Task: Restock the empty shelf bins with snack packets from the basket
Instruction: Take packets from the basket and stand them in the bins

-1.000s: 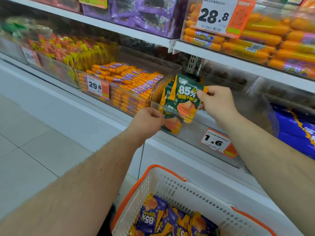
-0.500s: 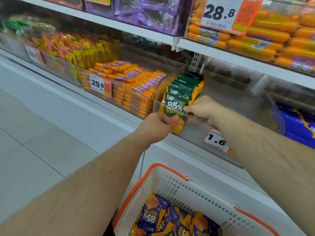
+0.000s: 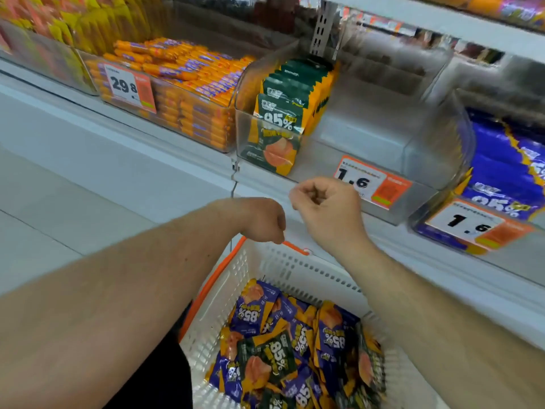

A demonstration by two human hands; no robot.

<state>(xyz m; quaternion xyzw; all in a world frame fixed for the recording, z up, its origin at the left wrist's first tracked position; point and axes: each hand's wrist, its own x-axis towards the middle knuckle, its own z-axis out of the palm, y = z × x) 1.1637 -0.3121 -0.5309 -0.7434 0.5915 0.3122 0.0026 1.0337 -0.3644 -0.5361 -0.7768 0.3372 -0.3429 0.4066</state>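
A clear shelf bin holds a row of green snack packets standing upright along its left side; the rest of the bin is bare. Below it stands a white basket with an orange rim, filled with several purple and green packets. My left hand hangs over the basket's far rim, bent down at the wrist, fingers loosely curled and holding nothing. My right hand hovers just below the bin's front, its fingers curled into an empty fist.
A bin of orange sausage sticks sits left of the clear bin, and a bin of purple packets sits to its right. Price tags hang on the bin fronts. Another shelf runs overhead. Tiled floor lies to the left.
Both hands let go of the green packets, which now stand in the bin, and dropped down and back toward the basket. The view tilted downward.
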